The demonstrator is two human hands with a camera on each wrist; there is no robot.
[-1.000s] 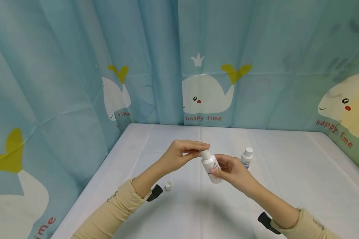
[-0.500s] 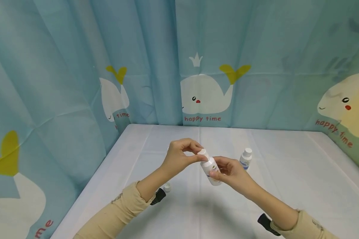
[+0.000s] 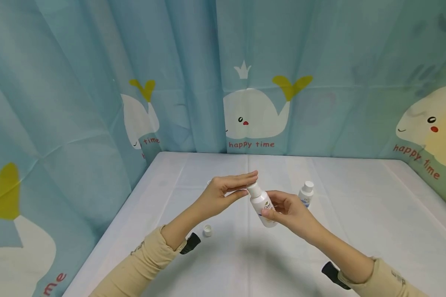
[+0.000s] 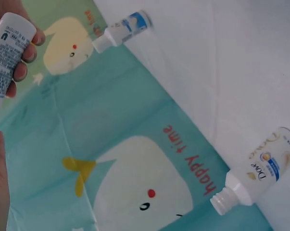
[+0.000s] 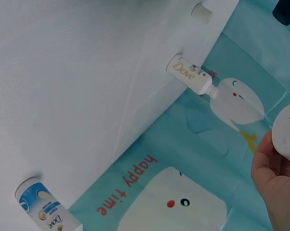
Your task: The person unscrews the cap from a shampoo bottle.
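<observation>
Right hand (image 3: 288, 212) grips a white bottle (image 3: 262, 205) (label unreadable), left hand (image 3: 223, 194) flat on its cap (image 3: 253, 189).

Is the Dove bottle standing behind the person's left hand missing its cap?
Yes: in the left wrist view the Dove bottle standing on the white table shows a bare threaded neck with no cap on it.

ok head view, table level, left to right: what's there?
Loose white cap → left hand → held white bottle → right hand → standing capped bottle.
</observation>
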